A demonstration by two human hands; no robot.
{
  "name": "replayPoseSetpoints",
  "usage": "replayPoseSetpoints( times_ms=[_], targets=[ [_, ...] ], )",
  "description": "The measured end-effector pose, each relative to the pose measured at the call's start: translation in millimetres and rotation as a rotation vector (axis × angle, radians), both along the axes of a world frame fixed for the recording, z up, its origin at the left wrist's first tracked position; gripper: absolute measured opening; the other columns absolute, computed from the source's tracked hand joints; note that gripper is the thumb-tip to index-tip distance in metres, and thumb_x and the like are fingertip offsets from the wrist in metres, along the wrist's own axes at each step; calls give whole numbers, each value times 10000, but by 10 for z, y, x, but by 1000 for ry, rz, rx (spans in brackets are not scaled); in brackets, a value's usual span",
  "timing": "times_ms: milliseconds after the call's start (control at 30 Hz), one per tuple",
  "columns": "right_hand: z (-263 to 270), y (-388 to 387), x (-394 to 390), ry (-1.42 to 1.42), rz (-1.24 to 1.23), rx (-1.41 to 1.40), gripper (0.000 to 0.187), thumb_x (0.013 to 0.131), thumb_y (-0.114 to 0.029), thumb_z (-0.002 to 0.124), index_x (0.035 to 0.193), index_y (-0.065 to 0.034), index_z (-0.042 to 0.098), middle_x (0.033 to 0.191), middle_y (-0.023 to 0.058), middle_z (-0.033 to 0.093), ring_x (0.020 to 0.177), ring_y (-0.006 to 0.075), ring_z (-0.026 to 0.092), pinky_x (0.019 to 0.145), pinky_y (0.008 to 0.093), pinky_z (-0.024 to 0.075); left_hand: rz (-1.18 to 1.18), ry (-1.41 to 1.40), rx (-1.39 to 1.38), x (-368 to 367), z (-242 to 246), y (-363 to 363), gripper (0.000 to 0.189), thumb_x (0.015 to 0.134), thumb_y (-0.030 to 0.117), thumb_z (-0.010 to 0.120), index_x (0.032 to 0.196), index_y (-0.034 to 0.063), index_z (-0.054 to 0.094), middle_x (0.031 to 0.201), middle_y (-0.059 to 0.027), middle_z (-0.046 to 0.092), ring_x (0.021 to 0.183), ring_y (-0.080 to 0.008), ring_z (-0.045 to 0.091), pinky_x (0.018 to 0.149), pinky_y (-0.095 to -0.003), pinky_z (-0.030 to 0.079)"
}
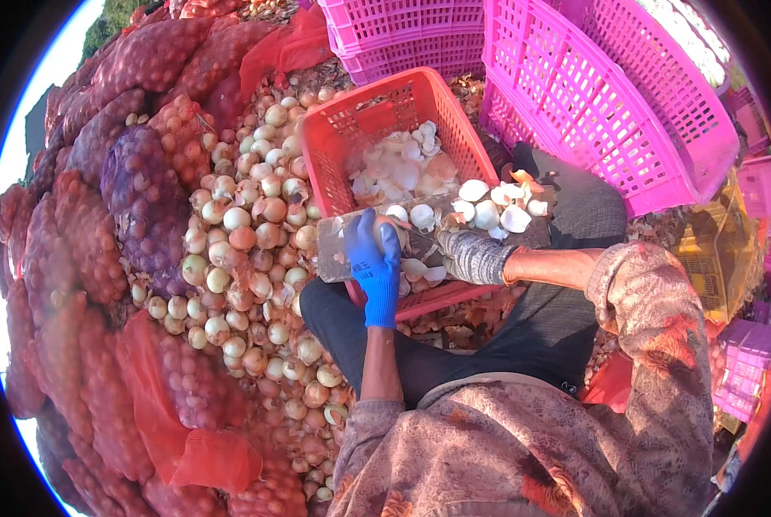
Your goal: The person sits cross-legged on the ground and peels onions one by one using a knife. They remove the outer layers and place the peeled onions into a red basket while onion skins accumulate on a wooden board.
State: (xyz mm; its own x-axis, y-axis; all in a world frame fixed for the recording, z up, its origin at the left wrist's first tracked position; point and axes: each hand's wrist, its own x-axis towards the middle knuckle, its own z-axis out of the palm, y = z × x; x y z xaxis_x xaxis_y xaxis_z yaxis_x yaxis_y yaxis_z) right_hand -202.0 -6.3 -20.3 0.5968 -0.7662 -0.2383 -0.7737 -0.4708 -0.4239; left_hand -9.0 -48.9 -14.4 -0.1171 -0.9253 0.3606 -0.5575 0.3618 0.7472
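My left hand (373, 258), in a blue glove, grips an onion (385, 231) against a worn board (331, 249) laid across a red plastic basket (320, 155). My right hand (476, 256) wears a grey striped knit glove and is curled beside that onion. It seems to close on a small knife, mostly hidden by the fingers. A peeled white onion (422, 216) sits between the hands. More peeled onions (487, 214) and scraps of skin cluster at the board's right end. Inside the basket lie many pale onion pieces (398, 165).
Loose unpeeled onions (256, 226) heap up at my left, backed by stacked red mesh sacks (68, 362) of onions. Magenta crates (573, 97) stand ahead and right. A yellow crate (715, 249) is farther right. Dry skins (469, 323) litter the ground between my legs.
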Motion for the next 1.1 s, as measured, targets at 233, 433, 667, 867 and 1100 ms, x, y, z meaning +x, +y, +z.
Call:
replayPoseSetpoints(
  times_ms=[233, 433, 667, 867, 1100],
  targets=[
    [367, -32, 81, -683, -700, 1159, 178, 909, -235, 558, 908, -58, 546, 614, 48, 538, 460, 169, 545, 364, 371, 415, -71, 217, 140, 174, -119, -176, 389, 933, 231, 526, 1230, -20, 541, 1193, -197, 562, 1138, -307, 522, 1009, -394, 381],
    [191, 289, 185, -982, -846, 1062, 216, 883, -246, 618, 866, -57, 515, 569, 31, 494, 434, 159, 506, 379, 339, 399, -158, 290, 171, 209, -137, -209, 408, 937, 233, 530, 1246, -34, 531, 1227, -184, 561, 1146, -279, 532, 1015, -373, 387],
    [-305, 544, 430, -548, -691, -89, 319, 845, -225, 638, 1027, 21, 546, 873, 208, 623, 775, 367, 616, 697, 438, 496, -77, 206, 42, 115, -172, -106, 395, 930, 225, 541, 1230, -32, 538, 1214, -194, 554, 1135, -304, 529, 1005, -397, 390],
    [59, 236, 571, -491, -623, 151, 366, 820, -189, 589, 1092, 54, 548, 973, 283, 625, 922, 384, 625, 806, 462, 495, -17, 81, -95, 166, -192, 40, 403, 902, 212, 571, 1228, -22, 540, 1207, -213, 532, 1134, -340, 515, 999, -415, 389],
    [-296, 353, 350, -342, -558, 43, 263, 812, -173, 596, 971, 34, 569, 812, 256, 627, 802, 404, 627, 699, 482, 491, -59, 168, -19, 94, -234, -49, 397, 923, 222, 546, 1229, -29, 538, 1216, -209, 537, 1134, -320, 521, 998, -402, 391]
  ],
)
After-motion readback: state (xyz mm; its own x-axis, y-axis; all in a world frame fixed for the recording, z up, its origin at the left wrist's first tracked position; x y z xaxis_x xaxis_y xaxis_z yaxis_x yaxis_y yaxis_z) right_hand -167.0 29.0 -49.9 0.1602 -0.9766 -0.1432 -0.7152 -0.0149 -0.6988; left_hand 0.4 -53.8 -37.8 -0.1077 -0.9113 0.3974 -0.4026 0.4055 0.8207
